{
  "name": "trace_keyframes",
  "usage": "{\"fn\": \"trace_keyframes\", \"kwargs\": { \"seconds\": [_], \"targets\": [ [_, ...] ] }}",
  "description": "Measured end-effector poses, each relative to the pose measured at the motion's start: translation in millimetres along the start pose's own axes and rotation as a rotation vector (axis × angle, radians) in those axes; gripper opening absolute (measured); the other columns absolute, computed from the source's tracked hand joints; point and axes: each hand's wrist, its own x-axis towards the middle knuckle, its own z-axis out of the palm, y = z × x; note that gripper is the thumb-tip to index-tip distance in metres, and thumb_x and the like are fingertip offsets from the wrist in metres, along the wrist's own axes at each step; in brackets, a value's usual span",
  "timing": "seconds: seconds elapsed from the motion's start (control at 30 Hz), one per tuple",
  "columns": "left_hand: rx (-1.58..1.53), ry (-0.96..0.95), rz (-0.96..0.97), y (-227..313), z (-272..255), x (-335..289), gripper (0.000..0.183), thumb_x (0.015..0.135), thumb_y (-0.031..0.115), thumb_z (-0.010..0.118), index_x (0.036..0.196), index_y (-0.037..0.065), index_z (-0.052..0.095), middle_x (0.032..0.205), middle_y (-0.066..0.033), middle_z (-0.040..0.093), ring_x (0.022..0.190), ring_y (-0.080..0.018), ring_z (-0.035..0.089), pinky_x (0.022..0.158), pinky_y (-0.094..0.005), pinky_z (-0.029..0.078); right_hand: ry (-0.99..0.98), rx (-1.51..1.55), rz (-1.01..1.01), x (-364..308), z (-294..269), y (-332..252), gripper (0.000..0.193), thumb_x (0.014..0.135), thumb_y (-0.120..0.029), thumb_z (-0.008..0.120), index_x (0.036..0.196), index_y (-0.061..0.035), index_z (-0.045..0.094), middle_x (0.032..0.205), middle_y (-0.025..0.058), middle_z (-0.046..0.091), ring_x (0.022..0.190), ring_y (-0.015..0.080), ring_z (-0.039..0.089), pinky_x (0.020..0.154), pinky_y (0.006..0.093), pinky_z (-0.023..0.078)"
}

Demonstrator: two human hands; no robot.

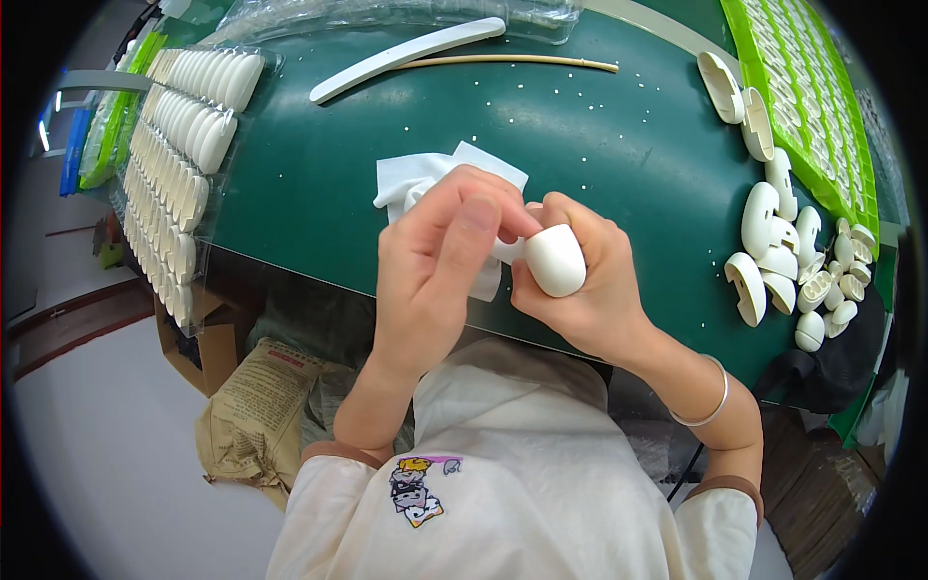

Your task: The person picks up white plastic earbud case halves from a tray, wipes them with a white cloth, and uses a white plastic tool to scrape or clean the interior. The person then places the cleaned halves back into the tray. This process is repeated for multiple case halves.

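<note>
My right hand [604,275] is closed around a smooth, white, egg-shaped plastic shell [556,261], its rounded face turned up. Against the shell's upper left side rests a fingertip of my left hand [430,261]. The left fingers are curled, with the thumb laid over them; whatever they pinch is hidden. Between the hands a small white piece [508,253] shows, and I cannot tell whether it belongs to the shell. Beneath and behind the left hand lies a crumpled white cloth [401,179] on the green table [319,203].
At left, clear trays [208,184] hold rows of white shells. Loose white shells [759,217] lie at right beside a bright green tray [773,116] of parts. A white curved strip [406,60] and thin wooden stick [512,59] lie at the back, with white specks scattered about.
</note>
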Motion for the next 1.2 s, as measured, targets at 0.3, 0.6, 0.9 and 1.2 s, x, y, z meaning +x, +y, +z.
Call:
{"fn": "trace_keyframes", "kwargs": {
  "seconds": [0.3,0.6,0.9,1.2],
  "targets": [
    [0.186,-0.042,0.083,-3.5,6.4,-4.7,0.028,0.066,0.02,0.071,0.077,0.003,0.052,0.081,-0.0039,0.049,0.071,-0.013,0.045,0.063,-0.024,0.038,0.025,0.009,-0.113,-0.6,2.2,9.7,0.025,0.055,0.001,0.065,0.069,-0.0015,0.043,0.062,0.0092,0.049,0.053,0.0243,0.048,0.049,0.0292,0.039],
    [0.196,-0.049,0.172,-15.1,12.6,-1.2,0.038,0.056,0.017,0.077,0.081,0.005,0.051,0.082,-0.0032,0.047,0.067,-0.0122,0.044,0.056,-0.0221,0.037,0.123,0.131,-0.017,-3.5,9.4,11.2,0.026,0.062,-0.007,0.068,0.072,-0.0028,0.044,0.067,0.0062,0.051,0.058,0.0147,0.049,0.051,0.026,0.04],
    [0.121,-0.037,-0.105,-3.9,4.3,-3.1,0.033,0.061,0.015,0.073,0.085,0.004,0.052,0.078,0.0009,0.048,0.067,-0.008,0.041,0.058,-0.0209,0.035,-0.102,0.371,0.26,0.6,2.2,-6.6,0.03,0.067,-0.014,0.069,0.08,-0.0036,0.045,0.076,0.0042,0.051,0.072,0.0105,0.049,0.059,0.0261,0.041],
    [-0.189,-0.11,0.127,-19.0,-10.2,-5.3,0.034,0.058,0.001,0.069,0.086,0.003,0.051,0.082,-0.0062,0.054,0.076,-0.0131,0.049,0.066,-0.0264,0.037,-0.013,-0.186,-0.266,5.7,-1.7,3.2,0.037,0.054,-0.007,0.073,0.079,-0.0041,0.046,0.071,0.0072,0.05,0.067,0.0261,0.048,0.056,0.0334,0.041]
  ]
}}
